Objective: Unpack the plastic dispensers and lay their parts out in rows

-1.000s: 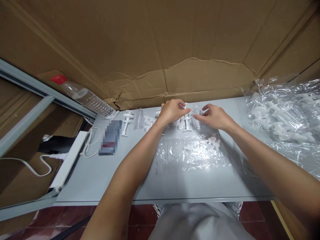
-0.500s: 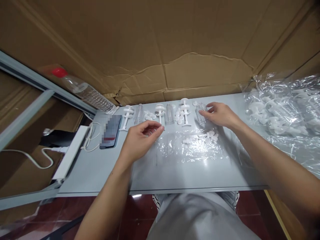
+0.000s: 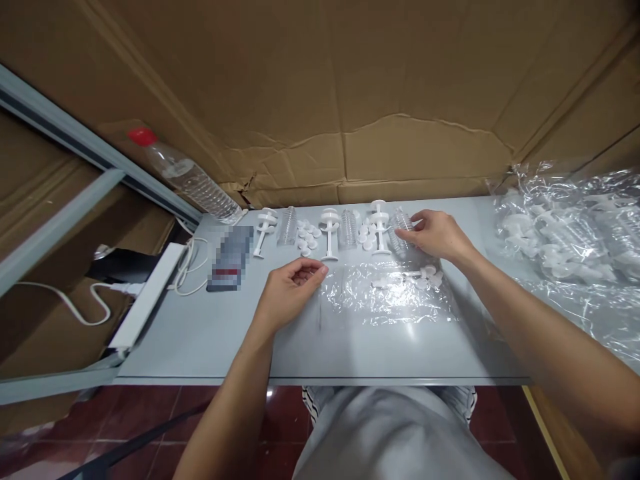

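Far left of the counter (image 3: 200,347): bottle (image 3: 193,187) with a red cap, then a phone (image 3: 231,260). First grouping: white plunger-like part (image 3: 265,230), clear ribbed tube (image 3: 288,227), small white pieces (image 3: 307,237). Laid out; reads as complete.

Left hand (image 3: 289,293) in front, fingers curled, thumb and forefinger nearly meeting at the left end of the flat clear bag (image 3: 345,293); cannot tell whether film is pinched.

Second grouping behind the bag: second plunger (image 3: 329,235), second tube (image 3: 349,230), second cluster (image 3: 367,235). Same order; also reads as complete.

Third grouping: third plunger (image 3: 381,227) and third tube (image 3: 399,230), no cluster beyond. Right hand (image 3: 439,235) part open, thumb and fingers at that tube; firmness of hold unclear. More loose pieces (image 3: 427,276) show at the flat bag's right part, inside or beneath: judged the outstanding portion.

Far right: filled bags (image 3: 560,233), contents bunched, judged not yet sorted.
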### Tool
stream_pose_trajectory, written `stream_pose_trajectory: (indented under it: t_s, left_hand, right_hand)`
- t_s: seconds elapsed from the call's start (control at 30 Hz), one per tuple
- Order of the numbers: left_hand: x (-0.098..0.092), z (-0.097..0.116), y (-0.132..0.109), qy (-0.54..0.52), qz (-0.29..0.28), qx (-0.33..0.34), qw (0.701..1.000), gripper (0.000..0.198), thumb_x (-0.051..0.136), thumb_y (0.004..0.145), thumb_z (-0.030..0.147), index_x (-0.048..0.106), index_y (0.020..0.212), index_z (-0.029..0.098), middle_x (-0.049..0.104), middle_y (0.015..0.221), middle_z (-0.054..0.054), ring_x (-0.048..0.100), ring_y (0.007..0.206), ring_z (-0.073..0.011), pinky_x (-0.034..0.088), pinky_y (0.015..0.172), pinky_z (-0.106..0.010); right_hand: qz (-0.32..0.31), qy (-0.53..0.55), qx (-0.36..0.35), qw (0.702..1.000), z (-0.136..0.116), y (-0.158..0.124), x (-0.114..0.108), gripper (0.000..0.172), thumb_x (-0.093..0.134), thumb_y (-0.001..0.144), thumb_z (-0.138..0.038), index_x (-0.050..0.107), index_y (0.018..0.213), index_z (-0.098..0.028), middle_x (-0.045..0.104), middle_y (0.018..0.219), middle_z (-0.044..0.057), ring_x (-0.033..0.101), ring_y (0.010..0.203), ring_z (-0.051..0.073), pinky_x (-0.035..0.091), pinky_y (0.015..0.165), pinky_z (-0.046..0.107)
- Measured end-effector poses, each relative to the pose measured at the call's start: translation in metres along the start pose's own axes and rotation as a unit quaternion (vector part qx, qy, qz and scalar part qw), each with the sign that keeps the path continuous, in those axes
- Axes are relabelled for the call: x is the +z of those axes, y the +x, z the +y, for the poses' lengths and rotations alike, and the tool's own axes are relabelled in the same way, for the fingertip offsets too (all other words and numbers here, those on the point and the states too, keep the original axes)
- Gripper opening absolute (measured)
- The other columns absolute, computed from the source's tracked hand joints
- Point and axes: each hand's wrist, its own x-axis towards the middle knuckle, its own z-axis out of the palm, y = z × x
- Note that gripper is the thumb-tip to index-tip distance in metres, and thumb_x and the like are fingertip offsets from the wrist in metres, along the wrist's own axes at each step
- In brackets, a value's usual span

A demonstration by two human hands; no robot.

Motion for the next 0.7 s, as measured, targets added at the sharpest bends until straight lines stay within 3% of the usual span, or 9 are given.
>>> stream_pose_trajectory:
  t_s: [0.13, 0.3, 0.43, 0.7]
  left_hand:
    - [-0.001, 0.002, 0.001, 0.001, -0.002, 0.0, 1.0, 0.029, 0.078, 0.08, 0.049, 0.079, 0.09, 0.022, 0.075, 0.084, -0.004, 0.065, 0.076, -0.0183, 0.055, 0.075, -0.032]
    - [0.0, -0.001, 0.003, 0.001, -0.005, 0.009, 1.0, 0.029, 0.078, 0.082, 0.049, 0.08, 0.092, 0.022, 0.075, 0.086, -0.004, 0.065, 0.077, -0.0182, 0.055, 0.075, -0.032]
    - [0.002, -0.008, 0.003, -0.004, -0.009, 0.012, 1.0, 0.028, 0.078, 0.083, 0.049, 0.08, 0.092, 0.023, 0.076, 0.087, -0.004, 0.066, 0.077, -0.0179, 0.056, 0.075, -0.031]
    - [0.002, -0.008, 0.004, -0.011, -0.014, -0.002, 1.0, 0.031, 0.079, 0.082, 0.051, 0.079, 0.093, 0.021, 0.075, 0.084, -0.004, 0.064, 0.074, -0.0169, 0.055, 0.072, -0.03]
  right_hand:
    - [0.003, 0.001, -0.015, 1.0, 0.002, -0.001, -0.002, 0.07, 0.081, 0.077, -0.049, 0.068, 0.135, -0.013, 0.078, 0.108, 0.012, 0.073, 0.095, 0.028, 0.058, 0.084, 0.043]
    - [0.014, 0.013, -0.032, 0.999, 0.007, 0.004, 0.0, 0.047, 0.077, 0.08, -0.052, 0.078, 0.113, -0.018, 0.077, 0.112, 0.01, 0.073, 0.097, 0.027, 0.057, 0.083, 0.039]
    - [0.011, 0.027, -0.021, 0.999, 0.009, 0.013, 0.006, 0.064, 0.077, 0.078, -0.062, 0.075, 0.122, -0.015, 0.077, 0.114, 0.012, 0.074, 0.095, 0.026, 0.058, 0.08, 0.038]
    - [-0.013, 0.005, -0.018, 1.0, 0.006, 0.018, 0.007, 0.067, 0.077, 0.077, -0.066, 0.077, 0.121, -0.015, 0.078, 0.104, 0.012, 0.073, 0.089, 0.026, 0.058, 0.078, 0.039]
